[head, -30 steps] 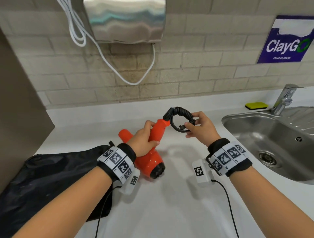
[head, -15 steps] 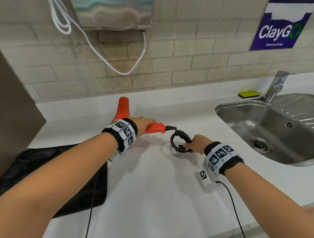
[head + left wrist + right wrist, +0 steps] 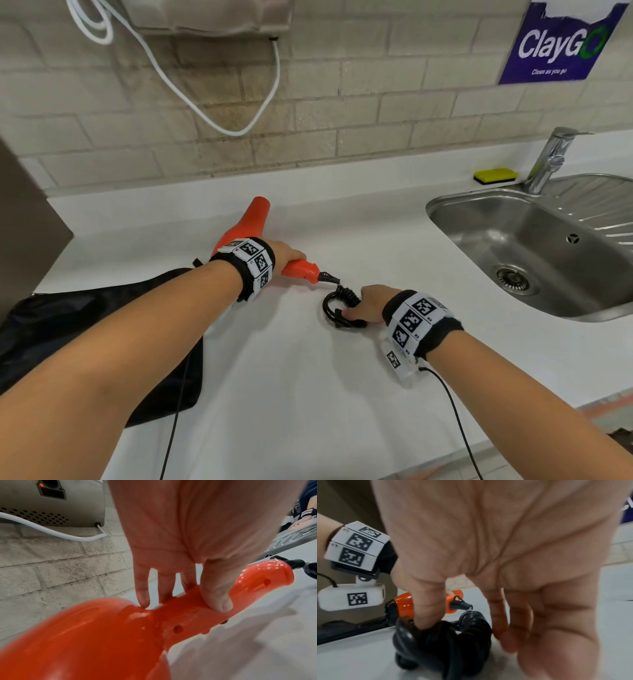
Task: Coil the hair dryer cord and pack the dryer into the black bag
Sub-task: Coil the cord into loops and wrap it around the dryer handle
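Note:
The orange hair dryer (image 3: 255, 219) lies on the white counter (image 3: 308, 394), nozzle toward the wall. My left hand (image 3: 286, 255) grips its handle (image 3: 197, 616), thumb (image 3: 217, 597) on the near side and fingers on the far side. The black cord (image 3: 337, 305) is wound into a small coil that rests on the counter just right of the handle's end. My right hand (image 3: 364, 305) holds that coil (image 3: 453, 642), one finger (image 3: 428, 608) pressed into it and the others beside it. The black bag (image 3: 85, 329) lies flat at the left, under my left forearm.
A steel sink (image 3: 442, 205) with a tap (image 3: 551, 161) and a yellow sponge (image 3: 495, 175) fills the right. A wall hand dryer's white cable (image 3: 219, 126) loops over the brick wall. A dark panel (image 3: 27, 222) bounds the counter at left.
Both hands have come down from mid-air: the dryer now lies on the counter with its nozzle turned toward the wall, and the cord coil rests on the counter beside the handle.

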